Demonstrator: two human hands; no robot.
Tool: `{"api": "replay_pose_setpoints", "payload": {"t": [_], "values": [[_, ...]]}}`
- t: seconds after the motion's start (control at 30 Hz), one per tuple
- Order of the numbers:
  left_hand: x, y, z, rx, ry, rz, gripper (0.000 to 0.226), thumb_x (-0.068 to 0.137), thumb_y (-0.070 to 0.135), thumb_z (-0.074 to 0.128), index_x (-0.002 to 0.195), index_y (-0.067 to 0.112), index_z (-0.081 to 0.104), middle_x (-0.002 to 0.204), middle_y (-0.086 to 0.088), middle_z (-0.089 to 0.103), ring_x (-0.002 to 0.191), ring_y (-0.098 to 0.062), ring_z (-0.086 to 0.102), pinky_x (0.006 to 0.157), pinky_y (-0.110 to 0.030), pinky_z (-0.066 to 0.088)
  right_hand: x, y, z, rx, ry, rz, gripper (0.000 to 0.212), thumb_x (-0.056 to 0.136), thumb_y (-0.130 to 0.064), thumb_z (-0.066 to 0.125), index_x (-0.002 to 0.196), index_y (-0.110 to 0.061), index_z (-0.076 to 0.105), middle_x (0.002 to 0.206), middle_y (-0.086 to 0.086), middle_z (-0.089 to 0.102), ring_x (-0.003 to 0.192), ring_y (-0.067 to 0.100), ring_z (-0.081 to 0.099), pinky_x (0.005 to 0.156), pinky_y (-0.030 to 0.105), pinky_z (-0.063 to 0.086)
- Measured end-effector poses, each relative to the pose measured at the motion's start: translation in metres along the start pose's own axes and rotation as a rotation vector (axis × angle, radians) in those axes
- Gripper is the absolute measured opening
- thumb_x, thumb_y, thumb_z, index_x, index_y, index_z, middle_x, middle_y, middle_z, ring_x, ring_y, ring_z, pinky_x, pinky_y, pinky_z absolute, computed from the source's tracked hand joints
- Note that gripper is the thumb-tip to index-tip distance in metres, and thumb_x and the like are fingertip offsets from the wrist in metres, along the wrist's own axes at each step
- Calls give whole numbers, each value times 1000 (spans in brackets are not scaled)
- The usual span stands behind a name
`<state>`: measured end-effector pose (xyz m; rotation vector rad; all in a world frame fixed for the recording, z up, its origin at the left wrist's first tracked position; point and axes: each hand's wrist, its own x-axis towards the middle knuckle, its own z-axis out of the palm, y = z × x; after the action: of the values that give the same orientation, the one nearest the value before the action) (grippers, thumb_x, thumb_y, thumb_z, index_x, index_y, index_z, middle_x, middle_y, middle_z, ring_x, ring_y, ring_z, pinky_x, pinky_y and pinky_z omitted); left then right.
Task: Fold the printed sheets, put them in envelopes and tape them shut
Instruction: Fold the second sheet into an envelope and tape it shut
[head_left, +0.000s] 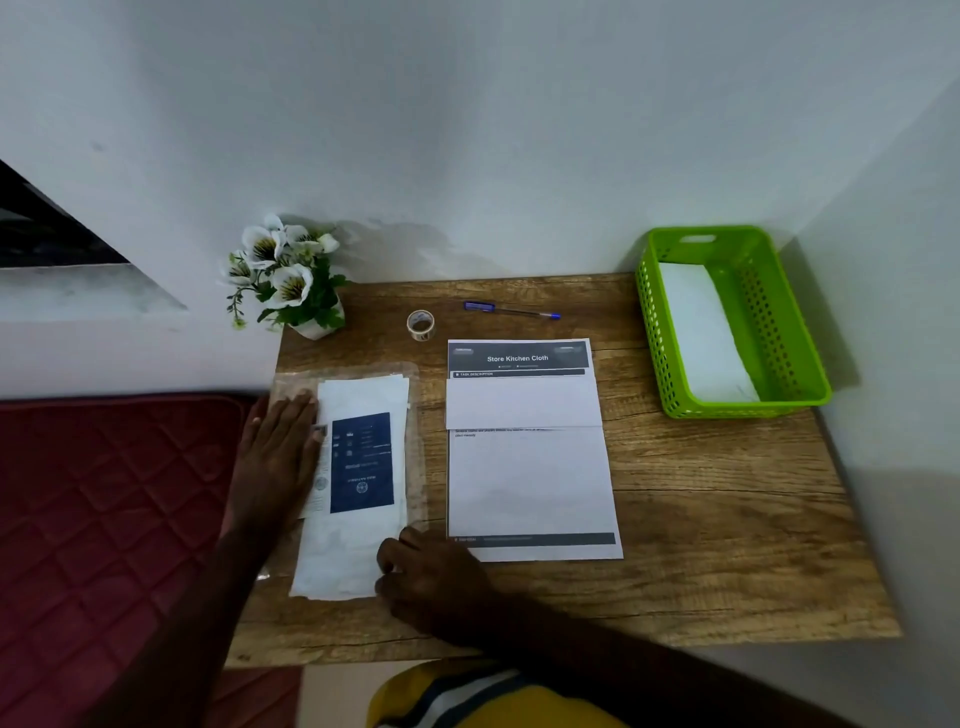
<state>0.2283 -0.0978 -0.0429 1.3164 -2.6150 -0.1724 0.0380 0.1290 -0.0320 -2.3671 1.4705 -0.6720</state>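
Head view: our left hand (280, 441) lies flat, fingers straight, steadying the envelope pack (358, 483). Our right hand (421, 577) curls at the pack's near corner; actual grasp is hidden. The printed sheets (530, 467) lie just beside, unfolded; tape roll (421, 323) waits beyond.

So there's a wooden table (727, 519) shoved into a corner of a white wall (467, 130). Back left corner of it has a little white pot of fake white flowers (283, 273), right against the wall. A blue pen (511, 310) lies near the back edge, with its cap end to the left. Over on the right sits a bright green basket (779, 322) with holes in its sides and something white lying in it. Left of the table there's a dark red quilted mattress (114, 499).
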Motion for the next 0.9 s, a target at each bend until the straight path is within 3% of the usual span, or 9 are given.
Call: {"api": "replay_pose_setpoints", "payload": {"t": [0.13, 0.37, 0.5, 0.73, 0.9], "values": [[1, 5, -6, -26, 24, -1, 53, 108, 41, 30, 158, 23, 33, 165, -1, 32, 154, -20, 25, 124, -49, 21, 2, -12, -19, 182, 39, 166, 28, 106, -36, 51, 106, -16, 70, 108, -1, 66, 90, 19, 67, 79, 39, 60], [3, 10, -12, -24, 19, 26, 54, 108, 40, 29, 160, 25, 26, 165, -1, 31, 154, -20, 25, 124, -50, 22, 13, -24, -51, 419, -52, 321, 30, 108, -43, 43, 124, -23, 59, 109, 4, 75, 94, 22, 70, 82, 43, 59], [5, 9, -12, -24, 22, 50, 54, 108, 40, 28, 160, 25, 26, 165, 0, 31, 154, -18, 23, 124, -51, 23, 18, -31, -64, 491, -86, 355, 31, 108, -50, 36, 119, -27, 54, 106, 4, 73, 91, 21, 68, 83, 45, 59], [5, 10, -12, -15, 58, 100, 51, 110, 37, 31, 158, 22, 32, 166, 4, 29, 154, -12, 21, 121, -53, 27, 19, -47, -88, 720, -97, 515, 31, 104, -58, 40, 118, -35, 54, 101, -1, 76, 89, 12, 70, 81, 38, 62], [5, 7, -10, 9, 60, 132, 51, 109, 35, 33, 158, 22, 32, 167, 5, 26, 154, -16, 23, 120, -54, 28, 23, -54, -116, 922, -48, 648, 31, 100, -61, 46, 114, -36, 57, 99, 1, 76, 84, 15, 74, 78, 47, 64]]}}
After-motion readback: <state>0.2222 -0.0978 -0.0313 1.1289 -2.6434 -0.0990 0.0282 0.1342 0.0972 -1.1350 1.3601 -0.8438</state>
